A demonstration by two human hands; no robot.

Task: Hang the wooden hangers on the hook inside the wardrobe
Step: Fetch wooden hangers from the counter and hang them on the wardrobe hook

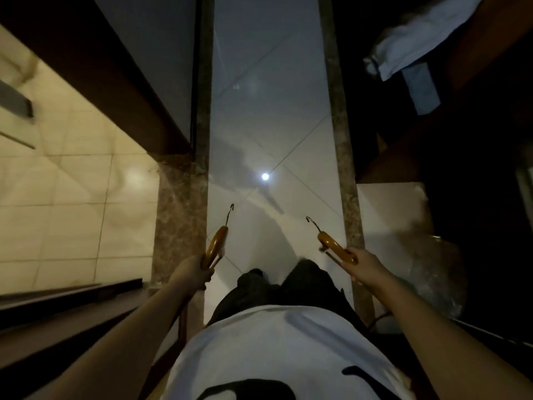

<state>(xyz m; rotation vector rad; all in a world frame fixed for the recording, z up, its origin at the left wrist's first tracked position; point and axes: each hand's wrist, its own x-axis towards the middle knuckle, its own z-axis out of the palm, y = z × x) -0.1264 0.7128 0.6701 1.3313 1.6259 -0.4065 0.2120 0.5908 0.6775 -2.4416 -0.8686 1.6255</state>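
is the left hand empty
No, the left hand grips the left hanger, just as the right hand grips the right hanger.

Nothing legible anywhere: the black print point(248, 390) on the white T-shirt point(277, 339) (cut off by the bottom edge) forms no readable letters or numbers.

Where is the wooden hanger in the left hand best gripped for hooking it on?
On its wooden arm, from the near end, as the left hand grips the wooden hanger now: the metal hook points away from the person and is free, probably ready to catch.
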